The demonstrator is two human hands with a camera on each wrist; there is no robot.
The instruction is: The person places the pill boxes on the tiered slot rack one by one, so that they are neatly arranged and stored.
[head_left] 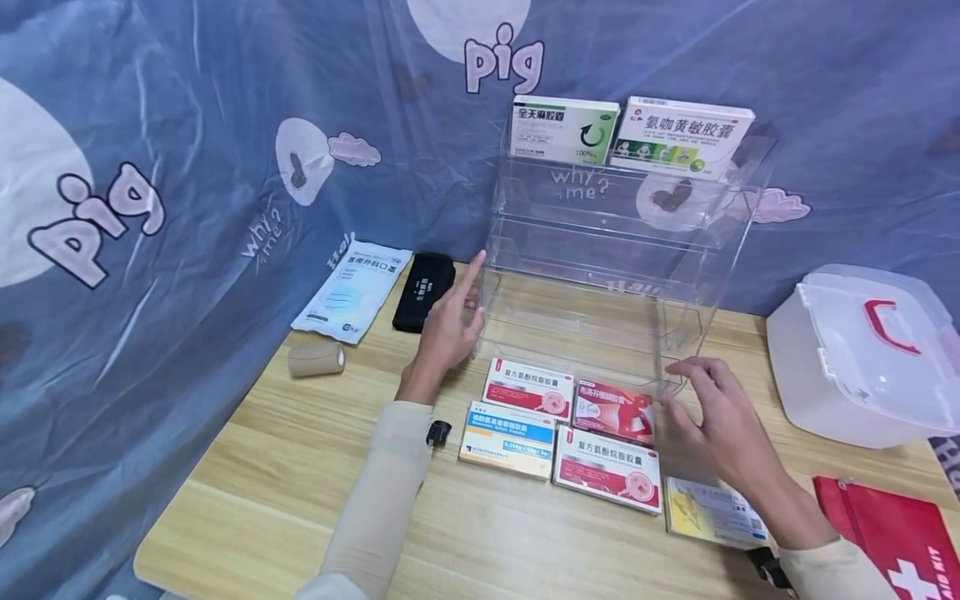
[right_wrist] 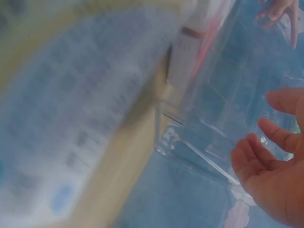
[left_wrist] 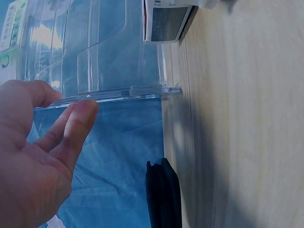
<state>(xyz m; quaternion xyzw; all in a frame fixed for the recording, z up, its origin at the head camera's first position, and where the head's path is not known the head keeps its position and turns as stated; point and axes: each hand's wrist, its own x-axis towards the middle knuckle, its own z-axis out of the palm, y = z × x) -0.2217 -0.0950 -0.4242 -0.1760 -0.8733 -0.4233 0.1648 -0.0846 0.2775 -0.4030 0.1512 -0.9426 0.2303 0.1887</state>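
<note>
A clear tiered display rack (head_left: 585, 233) stands on the table. Its top tier holds a green-and-white medicine box (head_left: 562, 132) and a white one (head_left: 681, 138). My left hand (head_left: 450, 325) is at the rack's left side, index finger extended; in the left wrist view its fingertips are right at the side panel's edge. At the rack's front right corner is my right hand (head_left: 720, 417), its fingers relaxed, nothing held. Before the rack lie red-and-white medicine boxes (head_left: 607, 469), a red one (head_left: 613, 411) and a blue-and-orange one (head_left: 507, 439). A yellow-and-white box (head_left: 712, 510) lies partly under my right forearm.
At left are a mask packet (head_left: 351, 292), a black pouch (head_left: 424, 292) and a tan bandage roll (head_left: 317, 360). On the right stand a translucent lidded bin (head_left: 840, 358) and, nearer, a red first-aid pouch (head_left: 885, 533). Blue printed cloth (head_left: 210, 167) hangs behind the table.
</note>
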